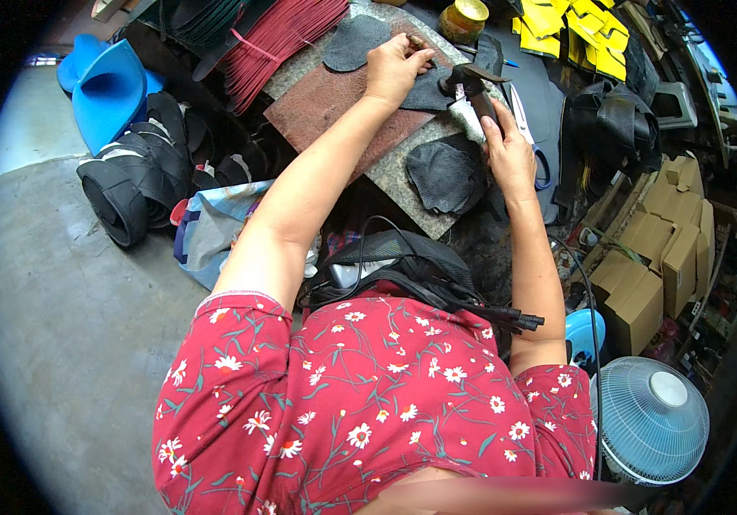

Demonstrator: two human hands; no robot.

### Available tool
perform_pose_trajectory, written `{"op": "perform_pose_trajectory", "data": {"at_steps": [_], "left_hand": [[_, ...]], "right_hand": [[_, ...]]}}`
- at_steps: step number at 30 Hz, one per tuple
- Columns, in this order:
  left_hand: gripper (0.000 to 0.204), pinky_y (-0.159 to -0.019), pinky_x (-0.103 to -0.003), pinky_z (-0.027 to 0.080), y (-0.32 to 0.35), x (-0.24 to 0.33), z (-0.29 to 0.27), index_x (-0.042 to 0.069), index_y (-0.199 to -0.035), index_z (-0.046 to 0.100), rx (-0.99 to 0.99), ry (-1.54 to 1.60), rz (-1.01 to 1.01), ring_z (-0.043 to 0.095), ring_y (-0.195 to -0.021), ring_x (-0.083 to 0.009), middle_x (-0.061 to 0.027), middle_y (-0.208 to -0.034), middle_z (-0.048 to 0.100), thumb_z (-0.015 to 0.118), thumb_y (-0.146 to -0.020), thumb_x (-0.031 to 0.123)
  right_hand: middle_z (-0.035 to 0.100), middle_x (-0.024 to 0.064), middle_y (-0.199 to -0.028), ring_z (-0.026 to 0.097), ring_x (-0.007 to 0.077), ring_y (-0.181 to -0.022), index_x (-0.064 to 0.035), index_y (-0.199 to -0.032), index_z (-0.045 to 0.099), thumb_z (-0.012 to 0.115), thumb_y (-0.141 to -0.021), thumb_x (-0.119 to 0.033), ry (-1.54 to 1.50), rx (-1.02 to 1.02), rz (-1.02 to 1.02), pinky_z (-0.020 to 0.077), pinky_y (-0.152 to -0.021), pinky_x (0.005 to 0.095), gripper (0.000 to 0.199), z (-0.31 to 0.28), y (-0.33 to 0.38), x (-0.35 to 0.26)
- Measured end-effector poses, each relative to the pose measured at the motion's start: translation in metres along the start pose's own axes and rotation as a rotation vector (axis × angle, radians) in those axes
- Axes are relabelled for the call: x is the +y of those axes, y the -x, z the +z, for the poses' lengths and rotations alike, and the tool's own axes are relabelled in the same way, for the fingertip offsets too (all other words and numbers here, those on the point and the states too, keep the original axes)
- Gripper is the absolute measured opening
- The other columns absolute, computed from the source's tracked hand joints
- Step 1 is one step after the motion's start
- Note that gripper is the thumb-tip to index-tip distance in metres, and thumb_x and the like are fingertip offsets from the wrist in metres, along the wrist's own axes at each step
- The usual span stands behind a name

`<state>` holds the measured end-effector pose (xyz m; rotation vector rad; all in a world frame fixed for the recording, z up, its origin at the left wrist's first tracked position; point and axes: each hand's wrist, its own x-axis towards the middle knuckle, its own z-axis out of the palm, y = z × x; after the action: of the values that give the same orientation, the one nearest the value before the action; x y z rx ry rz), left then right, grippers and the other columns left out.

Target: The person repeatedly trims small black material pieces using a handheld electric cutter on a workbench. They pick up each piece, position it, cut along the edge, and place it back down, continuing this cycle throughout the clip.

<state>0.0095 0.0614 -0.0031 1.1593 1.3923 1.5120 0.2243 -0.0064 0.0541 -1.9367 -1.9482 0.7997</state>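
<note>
My left hand [394, 70] is closed in a pinch over the work surface, by a reddish-brown sheet [313, 107]. A small brownish thing shows at its fingertips, too small to name. My right hand [510, 153] is wrapped round the dark handle of a hammer [471, 79], whose metal head hangs over a dark textured piece [427, 93]. A white-wrapped thing [466, 118] lies against the handle; I cannot tell whether I hold it too. Rounded black textured pieces [356, 43] [446, 174] lie on the speckled stone slab [417, 216]. Blue-handled scissors [542, 169] are beside my right hand.
A jar [463, 21], red strips [278, 43] and yellow pieces [570, 30] sit at the far side. Black rolled pieces [132, 176] and blue foam shapes [111, 90] stand left. Cardboard boxes [643, 296] and a fan [650, 421] are at right. A cable [590, 318] hangs beside my right arm.
</note>
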Motion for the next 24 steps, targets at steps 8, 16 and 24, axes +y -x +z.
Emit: {"op": "perform_pose_trajectory", "data": {"at_steps": [8, 16, 24], "left_hand": [[0.019, -0.065, -0.038, 0.053, -0.005, 0.014, -0.003, 0.006, -0.091, 0.065, -0.119, -0.606, 0.498, 0.066, -0.077, -0.0340, -0.0174, -0.081, 0.066, 0.071, -0.083, 0.022], [0.018, -0.062, -0.044, 0.051, -0.002, 0.021, 0.011, 0.006, -0.086, 0.056, -0.162, -0.735, 0.645, 0.064, -0.072, -0.0370, -0.0165, -0.076, 0.063, 0.066, -0.085, 0.021], [0.018, -0.061, -0.036, 0.053, -0.003, -0.004, 0.002, 0.004, -0.088, 0.061, -0.007, -0.433, 0.376, 0.067, -0.067, -0.0276, -0.0146, -0.077, 0.067, 0.071, -0.083, 0.018]], "right_hand": [[0.062, 0.0030, -0.067, 0.058, 0.0112, -0.059, -0.0218, -0.133, 0.056, 0.059, -0.094, -0.038, -0.321, 0.057, -0.043, 0.0481, -0.058, 0.0294, 0.042, -0.025, -0.003, -0.016], [0.066, 0.0084, -0.076, 0.064, 0.0197, -0.068, -0.0240, -0.135, 0.052, 0.056, -0.096, -0.039, -0.382, 0.285, -0.282, 0.0499, -0.060, 0.0338, 0.043, -0.042, 0.001, -0.033], [0.069, 0.0189, -0.091, 0.067, 0.0392, -0.085, -0.0350, -0.130, 0.053, 0.051, -0.094, -0.048, 0.086, 0.099, -0.138, 0.0517, -0.071, 0.0471, 0.039, -0.008, 0.010, -0.004]]}}
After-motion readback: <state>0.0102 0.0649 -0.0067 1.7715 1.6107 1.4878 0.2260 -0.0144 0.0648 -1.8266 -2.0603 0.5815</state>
